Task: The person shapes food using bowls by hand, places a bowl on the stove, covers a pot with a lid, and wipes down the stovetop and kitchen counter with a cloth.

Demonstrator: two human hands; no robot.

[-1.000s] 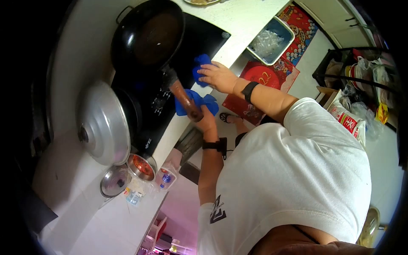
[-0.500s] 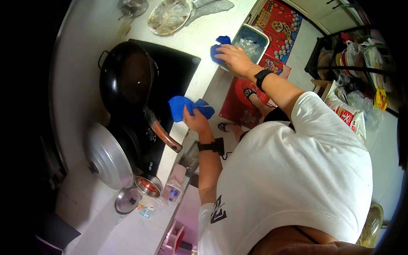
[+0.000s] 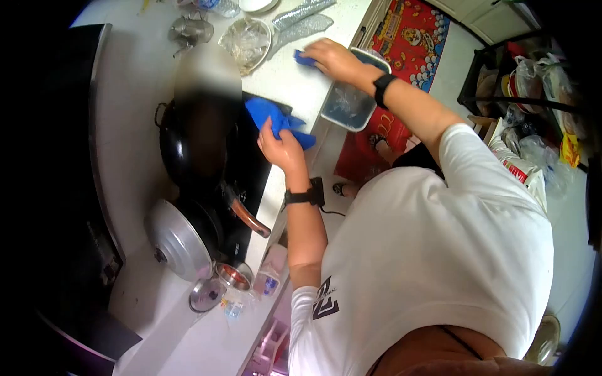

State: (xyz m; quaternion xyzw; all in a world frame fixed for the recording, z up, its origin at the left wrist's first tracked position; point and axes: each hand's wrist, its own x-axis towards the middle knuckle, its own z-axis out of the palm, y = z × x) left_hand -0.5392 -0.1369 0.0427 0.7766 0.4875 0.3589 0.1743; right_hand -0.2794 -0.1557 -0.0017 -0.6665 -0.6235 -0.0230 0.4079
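Observation:
My left hand (image 3: 280, 145) is closed on a blue cloth (image 3: 268, 118), which is bunched up over the near edge of the black cooktop (image 3: 249, 182). My right hand (image 3: 335, 59) bends its fingers over a second blue cloth (image 3: 305, 58) on the white countertop (image 3: 285, 80); most of that cloth is hidden under the fingers. To the left of my left hand, a black wok (image 3: 177, 145) stands on the cooktop, its wooden handle (image 3: 249, 219) pointing toward me. A pale blur covers the wok's upper part.
A bin (image 3: 351, 108) with clear plastic inside sits against the counter edge, below my right forearm. A plastic-covered bowl (image 3: 246, 45) and silvery wrapped rolls (image 3: 304, 24) lie beyond. A metal lid (image 3: 182, 241), a small steel bowl (image 3: 234, 274) and a glass lid (image 3: 207, 294) are nearer.
My right hand has shifted from beside the bin onto the countertop with its cloth. My left hand and its cloth have moved away from the wok handle. The camera view has shifted too.

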